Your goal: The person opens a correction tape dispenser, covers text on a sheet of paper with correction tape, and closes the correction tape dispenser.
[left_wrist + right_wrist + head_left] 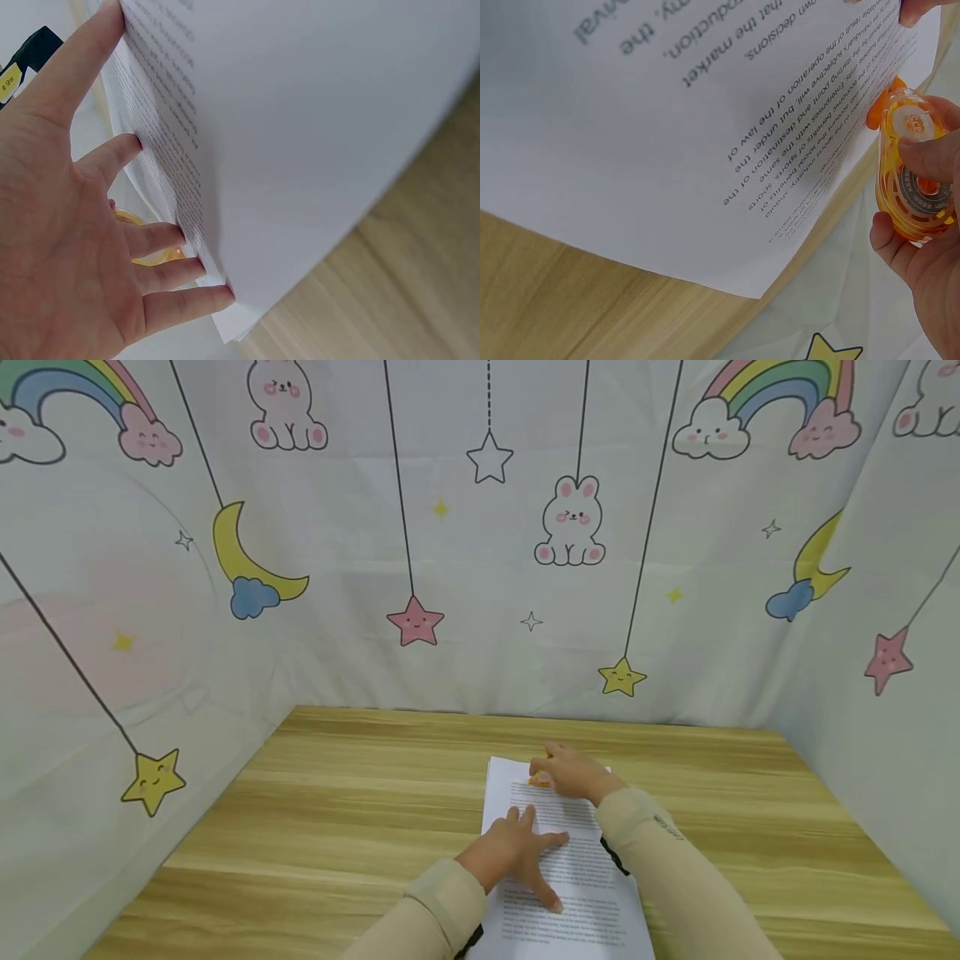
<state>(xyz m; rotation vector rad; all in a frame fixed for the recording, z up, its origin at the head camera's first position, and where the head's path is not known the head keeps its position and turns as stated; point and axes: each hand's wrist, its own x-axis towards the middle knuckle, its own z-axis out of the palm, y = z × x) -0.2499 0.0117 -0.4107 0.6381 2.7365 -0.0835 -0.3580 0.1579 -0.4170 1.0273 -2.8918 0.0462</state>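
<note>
A sheaf of printed paper (577, 893) lies on the wooden table, its text running in lines across the top sheet. My left hand (519, 852) is spread on the page, fingertips pressing on it; the left wrist view shows the straight fingers (169, 274) touching the printed side. Near the top of the sheet, my right hand (573, 772) grips an orange, see-through correction tape dispenser (915, 176). Its orange tip (885, 105) meets the page by the printed lines, and the thumb lies over the casing.
The wooden table (360, 793) extends on both sides of the paper. White fabric walls (480, 568) with printed stars, moons and rabbits stand at the back and sides. A dark wrist strap (615, 856) shows beside the right sleeve.
</note>
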